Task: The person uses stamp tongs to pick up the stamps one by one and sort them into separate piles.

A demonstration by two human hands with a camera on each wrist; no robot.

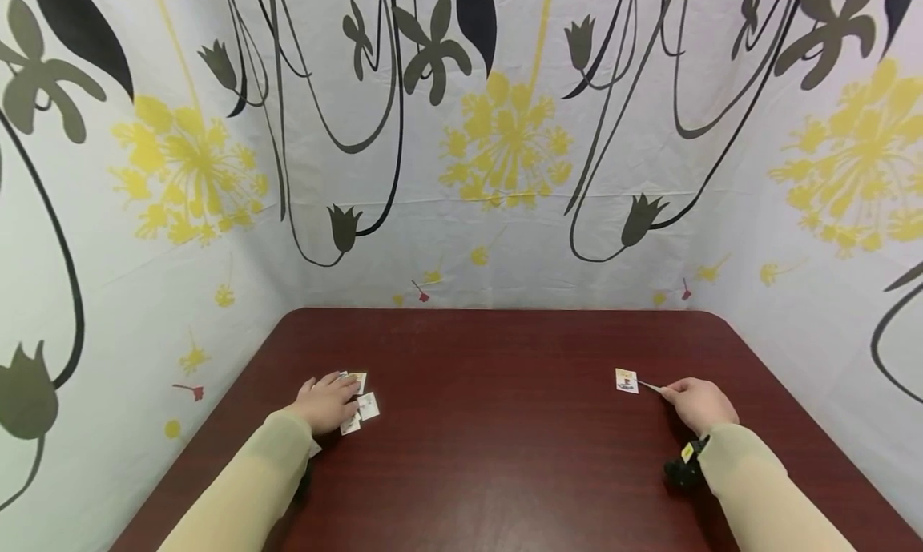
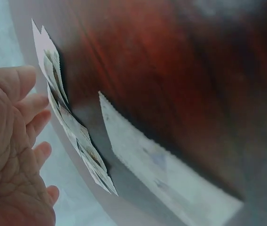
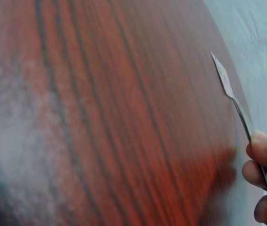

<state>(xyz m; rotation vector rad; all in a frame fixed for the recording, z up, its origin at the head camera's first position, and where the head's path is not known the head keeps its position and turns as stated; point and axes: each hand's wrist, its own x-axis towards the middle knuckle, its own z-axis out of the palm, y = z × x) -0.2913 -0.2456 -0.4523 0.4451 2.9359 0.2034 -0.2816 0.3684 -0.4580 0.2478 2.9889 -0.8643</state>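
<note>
My right hand (image 1: 699,405) holds slim metal tweezers (image 3: 240,113) between thumb and fingers, over the right side of the table. At their tip is a small postage stamp (image 1: 626,380) with a printed picture, seen nearly edge-on in the right wrist view. On the left, my left hand (image 1: 328,402) hovers over a loose group of stamps (image 1: 368,406), its fingers loosely spread and covering part of them. Some of these stamps (image 2: 82,136) overlap in the left wrist view. Nearer the wrist lies a separate stamp (image 2: 159,162) with perforated edges.
A dark red-brown table (image 1: 476,456) with rounded far corners spreads beneath both hands. Floral fabric (image 1: 461,247) hangs close behind it and along both sides. A black device (image 1: 685,465) is strapped at the right wrist.
</note>
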